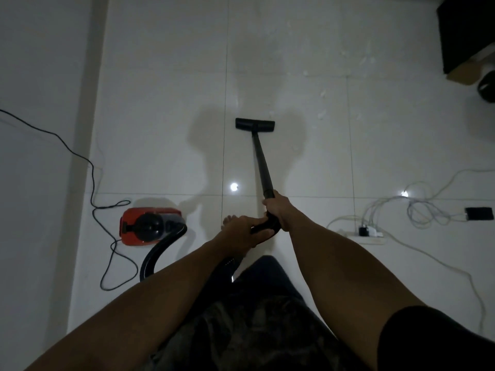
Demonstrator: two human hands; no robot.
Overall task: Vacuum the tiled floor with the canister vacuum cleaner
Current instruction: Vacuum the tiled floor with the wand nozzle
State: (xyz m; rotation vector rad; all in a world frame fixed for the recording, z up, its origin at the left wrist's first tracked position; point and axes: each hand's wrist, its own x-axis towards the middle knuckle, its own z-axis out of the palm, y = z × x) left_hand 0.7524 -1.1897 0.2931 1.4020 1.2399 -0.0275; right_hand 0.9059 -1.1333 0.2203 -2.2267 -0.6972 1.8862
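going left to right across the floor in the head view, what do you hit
black power cord → red canister vacuum → left hand → right hand on the wand → white power strip → tangle of white cables

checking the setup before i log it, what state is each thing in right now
floor head: flat on the tiled floor
wand: tilted, held at its near end
right hand: shut on the wand
left hand: shut on the handle
canister: on the floor to the person's left, hose attached
black cord: loose, looped on the floor
power strip: plugs and white cables plugged in
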